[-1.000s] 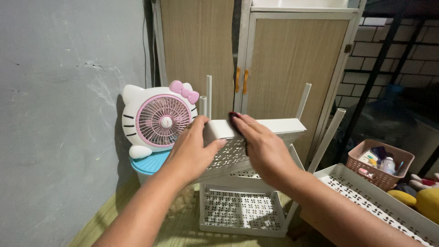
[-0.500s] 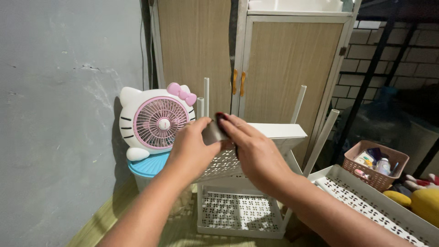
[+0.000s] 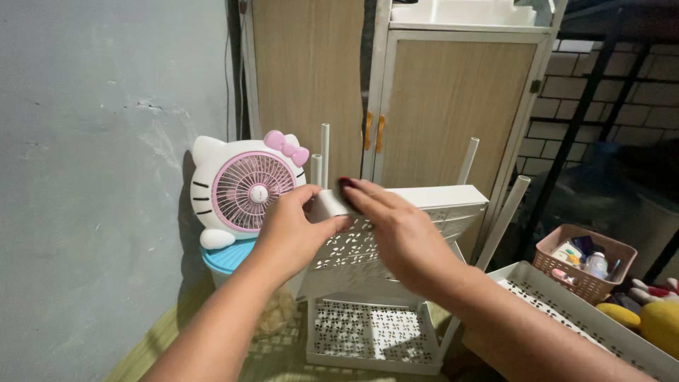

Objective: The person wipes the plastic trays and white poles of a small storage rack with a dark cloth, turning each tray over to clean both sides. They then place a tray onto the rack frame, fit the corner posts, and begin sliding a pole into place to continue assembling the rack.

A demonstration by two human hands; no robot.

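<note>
A white plastic shelf tray [image 3: 431, 201] with a perforated bottom is tilted over a rack frame. My left hand [image 3: 293, 230] grips its near-left corner from the left. My right hand [image 3: 396, 230] lies on top of the same corner, fingers pressing the rim. Thin white poles [image 3: 324, 154] stand upright from the rack's lower shelf [image 3: 371, 336], which rests on the floor. Two more poles [image 3: 503, 216] lean at the right.
A white and pink cat-shaped fan [image 3: 244, 187] sits on a blue-lidded container [image 3: 225, 256] at the left wall. A wooden cabinet [image 3: 445, 106] stands behind. Another perforated tray [image 3: 566, 311], a pink basket [image 3: 583, 258] of small items and plush toys [image 3: 647, 315] lie at the right.
Both hands and the tilted tray have shifted slightly while staying on the tray's corner. My right fingers now press flatter over the rim.
</note>
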